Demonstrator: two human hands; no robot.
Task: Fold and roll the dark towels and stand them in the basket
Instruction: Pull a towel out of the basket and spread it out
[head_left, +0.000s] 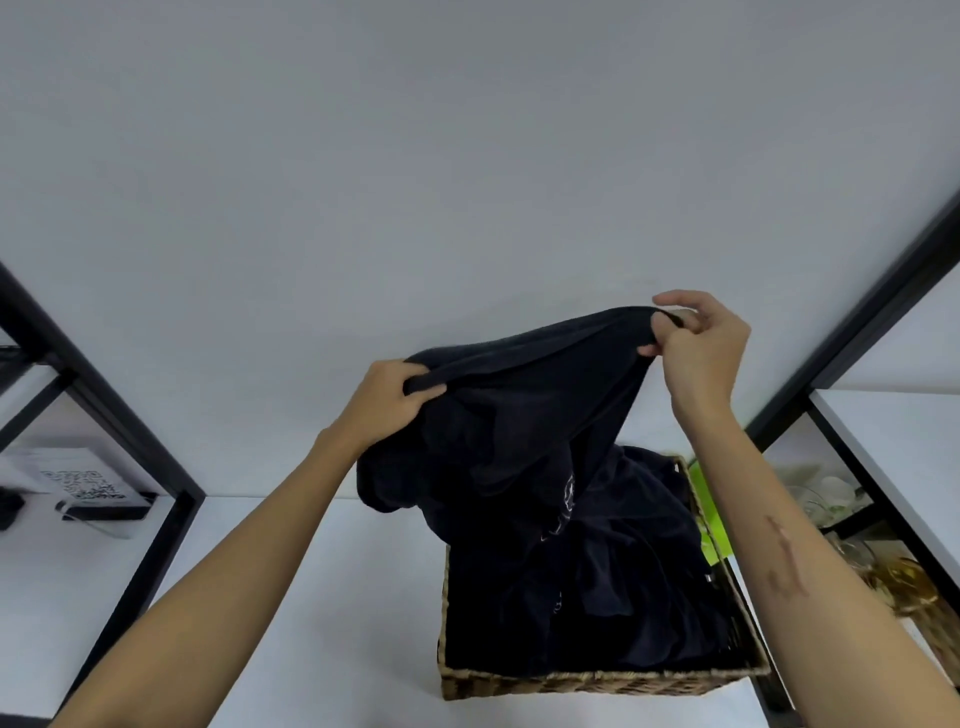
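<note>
The left hand (392, 400) grips one end of a dark towel (519, 405), and the right hand (701, 345) pinches the other end. The towel hangs in the air above the basket (597, 682) (a woven one on a white table (311, 597)). More dark cloth (613, 587) lies crumpled inside the basket.

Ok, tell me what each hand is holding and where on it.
Both hold one dark towel by its top edge: left hand grips the left end, right hand pinches the right end, above the basket.
</note>
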